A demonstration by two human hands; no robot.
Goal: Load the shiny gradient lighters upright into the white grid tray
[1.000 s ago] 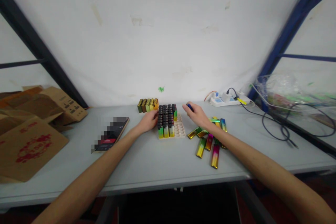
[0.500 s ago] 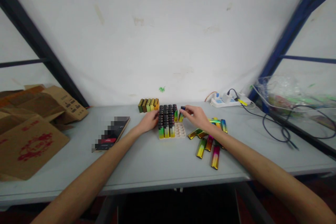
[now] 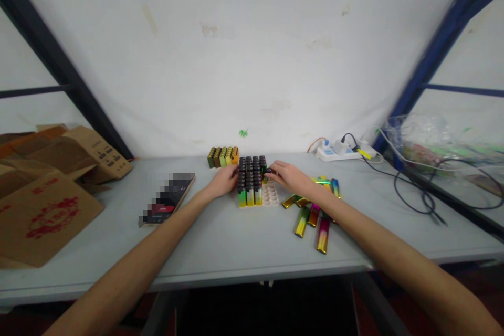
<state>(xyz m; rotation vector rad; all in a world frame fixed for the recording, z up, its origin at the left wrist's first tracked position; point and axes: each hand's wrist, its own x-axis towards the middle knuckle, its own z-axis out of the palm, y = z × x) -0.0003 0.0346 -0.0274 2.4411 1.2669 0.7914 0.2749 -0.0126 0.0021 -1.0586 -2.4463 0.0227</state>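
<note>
Lighters (image 3: 250, 181) stand upright in a holed tray (image 3: 271, 201) on the desk (image 3: 236, 247); the right hand (image 3: 286, 174) pinches a dark-topped lighter (image 3: 268, 171), apparently being inserted, calling for hole alignment; left hand (image 3: 223, 180): grip unclear

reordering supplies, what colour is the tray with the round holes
Off-white; the tray shows best in the head view, where its holes are empty.

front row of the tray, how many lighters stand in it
3, side by side: a green-and-yellow lighter at the left, a white-and-yellow lighter in the middle and a similar lighter at the right. None in that row looks hidden.
</note>
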